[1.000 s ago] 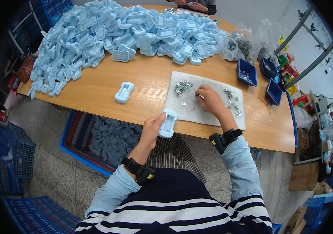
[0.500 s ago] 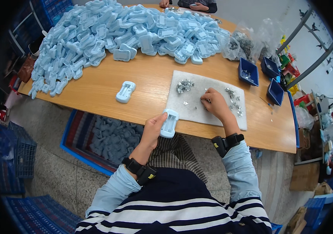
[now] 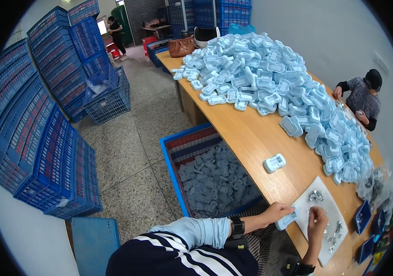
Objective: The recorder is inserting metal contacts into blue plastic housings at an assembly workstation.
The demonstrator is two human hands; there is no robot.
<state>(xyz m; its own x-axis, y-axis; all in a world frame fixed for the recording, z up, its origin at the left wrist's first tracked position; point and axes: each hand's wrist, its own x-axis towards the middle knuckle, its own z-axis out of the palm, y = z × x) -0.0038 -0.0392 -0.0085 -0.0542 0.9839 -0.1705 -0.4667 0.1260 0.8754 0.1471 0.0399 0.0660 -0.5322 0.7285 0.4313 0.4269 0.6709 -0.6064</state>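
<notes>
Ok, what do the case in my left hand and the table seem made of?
Case: probably smooth plastic, given its rounded edges and even pale blue. Table: wood or laminate with a slight sheen, going by its streaky brown grain.

Casing heap [image 3: 270, 78] on table [image 3: 251, 142] behind mat [image 3: 332, 202]; metal pieces [image 3: 316, 196] on mat; bins [image 3: 362, 217] right; crate [image 3: 185, 132] on floor [image 3: 123, 184], left.

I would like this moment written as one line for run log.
Left hand: holds blue case | right hand: over white mat, grip unclear | on mat: metal pieces | on table: second case, case heap
</notes>
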